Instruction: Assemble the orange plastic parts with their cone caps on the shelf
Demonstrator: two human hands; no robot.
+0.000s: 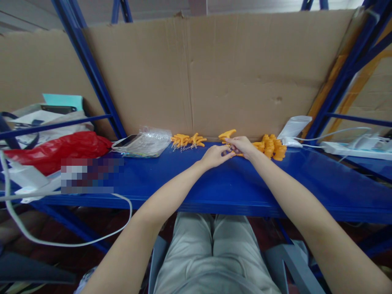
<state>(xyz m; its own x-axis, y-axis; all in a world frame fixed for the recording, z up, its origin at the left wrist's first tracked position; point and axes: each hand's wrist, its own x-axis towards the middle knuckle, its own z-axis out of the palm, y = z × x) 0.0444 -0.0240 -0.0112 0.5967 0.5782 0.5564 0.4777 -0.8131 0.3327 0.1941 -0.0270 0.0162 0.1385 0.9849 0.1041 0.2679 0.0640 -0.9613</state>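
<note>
My left hand [216, 157] and my right hand [243, 146] meet over the blue shelf, fingers bent in a pinch. What lies between their fingertips is small and mostly hidden; a bit of metal and orange shows there. Just behind my right hand's fingers is an orange figure-like piece [227, 134]. To the right of that hand, several larger orange pieces [269, 147] are grouped close together. Left of my hands lie orange branching pieces with small metal chains, one bunch [180, 140] beside another [198, 140].
The blue shelf [137, 175] is backed by a cardboard sheet [232, 77]. A clear plastic packet [150, 143], a red bag [73, 149] and a white cable [92, 244] are at left. At right are a white pouch [295, 126] and a power strip [352, 150].
</note>
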